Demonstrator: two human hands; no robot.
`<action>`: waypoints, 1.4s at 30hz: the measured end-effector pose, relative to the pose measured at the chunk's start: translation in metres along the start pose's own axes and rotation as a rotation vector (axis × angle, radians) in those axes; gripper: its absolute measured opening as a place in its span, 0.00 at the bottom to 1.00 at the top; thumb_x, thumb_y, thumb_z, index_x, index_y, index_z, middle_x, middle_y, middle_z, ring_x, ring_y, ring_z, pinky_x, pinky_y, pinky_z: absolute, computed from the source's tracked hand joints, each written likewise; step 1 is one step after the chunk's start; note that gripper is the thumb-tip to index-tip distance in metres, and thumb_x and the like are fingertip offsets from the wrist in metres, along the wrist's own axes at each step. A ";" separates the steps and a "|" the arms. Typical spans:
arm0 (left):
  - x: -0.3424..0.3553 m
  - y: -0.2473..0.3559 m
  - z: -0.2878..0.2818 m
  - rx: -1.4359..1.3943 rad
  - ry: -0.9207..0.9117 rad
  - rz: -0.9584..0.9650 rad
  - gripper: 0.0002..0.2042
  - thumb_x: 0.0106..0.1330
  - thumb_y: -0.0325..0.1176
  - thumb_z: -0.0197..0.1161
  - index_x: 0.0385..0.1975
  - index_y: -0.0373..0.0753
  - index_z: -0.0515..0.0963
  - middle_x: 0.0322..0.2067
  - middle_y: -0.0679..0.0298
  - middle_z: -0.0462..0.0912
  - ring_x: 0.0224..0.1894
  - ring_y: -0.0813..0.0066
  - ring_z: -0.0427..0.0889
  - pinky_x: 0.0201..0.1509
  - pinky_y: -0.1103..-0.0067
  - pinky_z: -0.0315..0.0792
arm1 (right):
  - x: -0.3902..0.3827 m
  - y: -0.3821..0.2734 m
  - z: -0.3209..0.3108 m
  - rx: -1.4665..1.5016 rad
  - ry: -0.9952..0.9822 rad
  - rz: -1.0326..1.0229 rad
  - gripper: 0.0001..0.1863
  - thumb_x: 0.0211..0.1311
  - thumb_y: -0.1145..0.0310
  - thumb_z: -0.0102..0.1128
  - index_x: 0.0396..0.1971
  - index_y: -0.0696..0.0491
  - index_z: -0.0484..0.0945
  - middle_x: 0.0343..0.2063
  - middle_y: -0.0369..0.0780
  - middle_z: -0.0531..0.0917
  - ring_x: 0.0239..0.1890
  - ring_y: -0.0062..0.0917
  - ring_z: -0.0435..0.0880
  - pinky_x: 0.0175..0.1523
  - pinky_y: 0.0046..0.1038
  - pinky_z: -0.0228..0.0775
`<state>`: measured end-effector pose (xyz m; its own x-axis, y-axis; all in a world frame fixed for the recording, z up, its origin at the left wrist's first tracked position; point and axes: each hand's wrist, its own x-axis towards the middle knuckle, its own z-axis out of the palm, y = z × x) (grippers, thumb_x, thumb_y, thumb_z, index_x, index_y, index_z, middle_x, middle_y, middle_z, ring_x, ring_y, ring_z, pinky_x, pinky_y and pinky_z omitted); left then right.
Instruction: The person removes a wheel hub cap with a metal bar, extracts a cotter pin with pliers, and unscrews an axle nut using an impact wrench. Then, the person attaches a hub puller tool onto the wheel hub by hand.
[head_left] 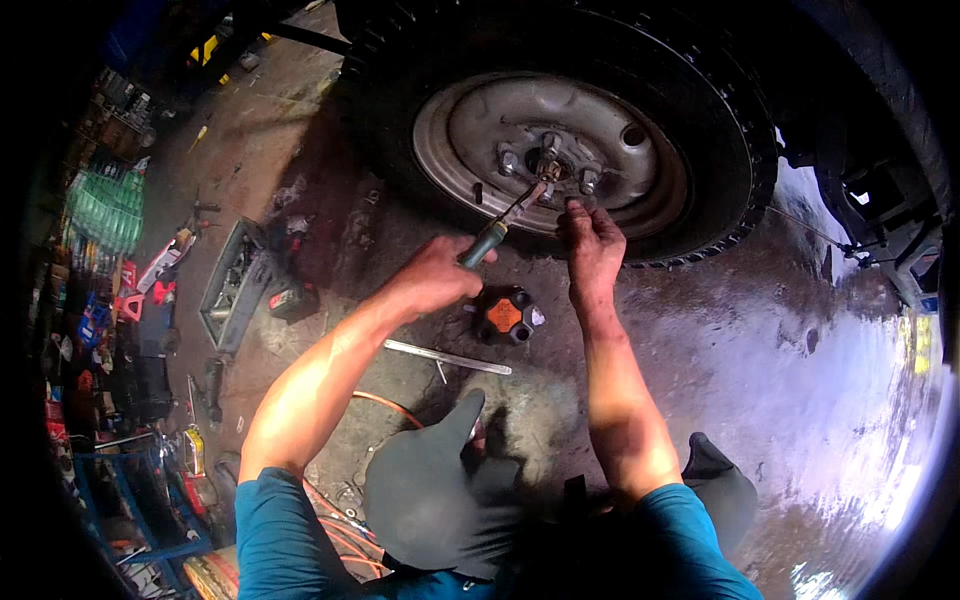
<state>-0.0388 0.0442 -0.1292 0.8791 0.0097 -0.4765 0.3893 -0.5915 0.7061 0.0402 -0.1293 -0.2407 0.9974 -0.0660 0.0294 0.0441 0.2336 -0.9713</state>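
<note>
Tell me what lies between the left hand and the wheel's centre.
In the head view, the green-handled tool gripped by the left hand spans that stretch, its shaft angled toward the wheel.

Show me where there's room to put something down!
Mostly bare floor lies right of the right hand, between the tyre and right knee. It's crowded leftward around the grey tray; the orange-topped part and silver bar lie near the middle.

Shadowed tire (724, 160), white glare on floor (810, 420) at right, dark fisheye edges
</note>
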 end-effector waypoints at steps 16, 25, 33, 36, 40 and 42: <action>0.005 0.015 -0.020 0.173 -0.006 0.047 0.17 0.43 0.27 0.57 0.36 0.33 0.75 0.24 0.62 0.76 0.29 0.75 0.75 0.35 0.79 0.69 | 0.020 -0.044 -0.006 -0.895 0.037 -0.635 0.09 0.51 0.71 0.60 0.32 0.57 0.78 0.32 0.45 0.76 0.33 0.41 0.76 0.39 0.31 0.69; 0.014 0.008 -0.030 0.303 -0.079 0.032 0.23 0.40 0.31 0.60 0.43 0.40 0.76 0.28 0.58 0.79 0.34 0.70 0.77 0.40 0.77 0.69 | 0.016 -0.051 -0.003 -0.796 0.041 -0.743 0.08 0.47 0.71 0.60 0.30 0.54 0.78 0.29 0.47 0.76 0.33 0.45 0.75 0.38 0.37 0.69; 0.009 0.037 -0.041 0.377 -0.111 -0.031 0.17 0.42 0.30 0.57 0.36 0.35 0.76 0.31 0.52 0.79 0.36 0.65 0.78 0.38 0.72 0.70 | 0.022 -0.049 -0.002 -0.824 0.001 -0.680 0.06 0.46 0.70 0.59 0.26 0.53 0.77 0.26 0.45 0.74 0.30 0.44 0.75 0.35 0.38 0.68; 0.014 0.031 -0.041 0.451 -0.102 0.011 0.16 0.43 0.30 0.57 0.35 0.36 0.76 0.29 0.54 0.79 0.33 0.66 0.78 0.35 0.72 0.70 | 0.021 -0.055 -0.001 -0.830 -0.022 -0.666 0.07 0.47 0.70 0.60 0.27 0.54 0.77 0.26 0.46 0.75 0.30 0.45 0.75 0.36 0.38 0.69; 0.027 0.016 -0.039 0.508 -0.055 0.067 0.13 0.42 0.29 0.57 0.31 0.36 0.75 0.24 0.58 0.79 0.28 0.69 0.76 0.31 0.73 0.69 | 0.028 -0.041 -0.004 -0.861 0.025 -0.740 0.07 0.48 0.69 0.60 0.28 0.54 0.78 0.27 0.46 0.75 0.31 0.45 0.75 0.36 0.39 0.69; 0.030 0.008 -0.035 0.501 -0.045 0.058 0.13 0.42 0.29 0.57 0.31 0.36 0.76 0.24 0.59 0.78 0.28 0.70 0.76 0.31 0.73 0.69 | 0.027 -0.036 -0.004 -0.878 0.131 -0.817 0.07 0.49 0.71 0.61 0.30 0.56 0.79 0.30 0.47 0.77 0.33 0.43 0.76 0.39 0.33 0.69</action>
<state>0.0005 0.0681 -0.1192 0.8786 -0.0628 -0.4734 0.1504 -0.9045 0.3991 0.0651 -0.1438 -0.2062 0.6773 0.0039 0.7357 0.5550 -0.6591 -0.5075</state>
